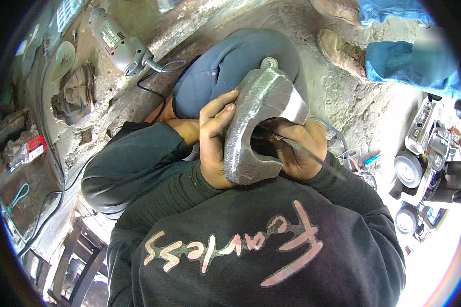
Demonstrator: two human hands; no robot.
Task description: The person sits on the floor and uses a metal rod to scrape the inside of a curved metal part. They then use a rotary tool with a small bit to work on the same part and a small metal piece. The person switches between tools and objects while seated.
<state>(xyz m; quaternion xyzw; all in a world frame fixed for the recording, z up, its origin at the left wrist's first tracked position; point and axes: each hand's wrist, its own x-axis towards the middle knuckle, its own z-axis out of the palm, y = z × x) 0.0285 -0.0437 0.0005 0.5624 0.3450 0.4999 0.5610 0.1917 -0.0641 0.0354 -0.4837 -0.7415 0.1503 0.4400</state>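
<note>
A thick, curved metal piece [256,102], grey with bright worn patches and a large rounded opening, rests against my lap and knee. Its left side is gripped by my left hand [214,138], with the fingers along the outer edge and the thumb hidden. At the opening's right rim, my right hand [305,148] is closed around a thin grey rod-shaped tool [305,150]. One end of that tool lies by the opening; the other points down to the right and blurs. The fingertips inside the opening are partly hidden. A small round metal fitting [269,63] sits at the piece's top.
A grey rotary power tool [115,43] with a cord lies at upper left, near a pale round dish [63,60] and a crumpled brown cloth [77,94]. A red-labelled bottle [30,152] is far left. Another person's feet [343,53] are upper right. A toy-like vehicle [420,169] stands right.
</note>
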